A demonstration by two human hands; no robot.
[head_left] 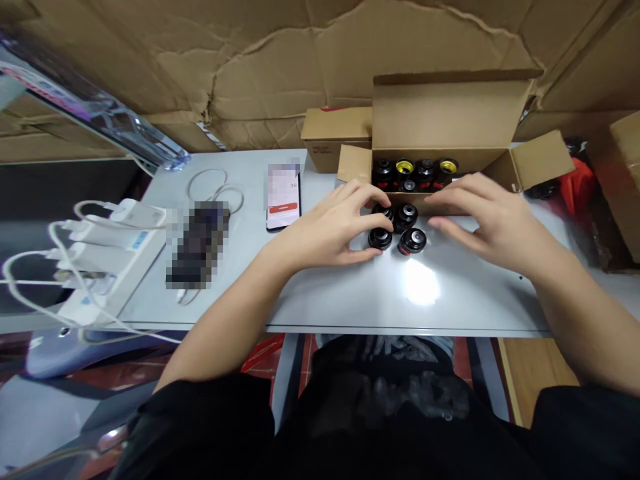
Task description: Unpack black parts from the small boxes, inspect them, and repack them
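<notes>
Four-sided clustering shows in the several squat black round fittings on the table; each has a pale metal centre on top. The front-left fitting (380, 239) lies between the thumb and a finger of my left hand (333, 227), whose index finger reaches the fitting behind it (383, 212). Red shows on the side of the front-right fitting (413, 241). To the right of this group my right hand (493, 217) hovers with thumb and fingers apart, holding nothing. Behind them an open cardboard box (450, 117) contains more black fittings, some with yellow ring-shaped openings (405, 167).
A closed carton (337, 130) stands left of the open box. Further left lie a lit phone (283, 200), a blurred dark device (197, 247) with a cable, and a white power strip (120, 260) with plugs. Another carton (617, 180) is at the right edge.
</notes>
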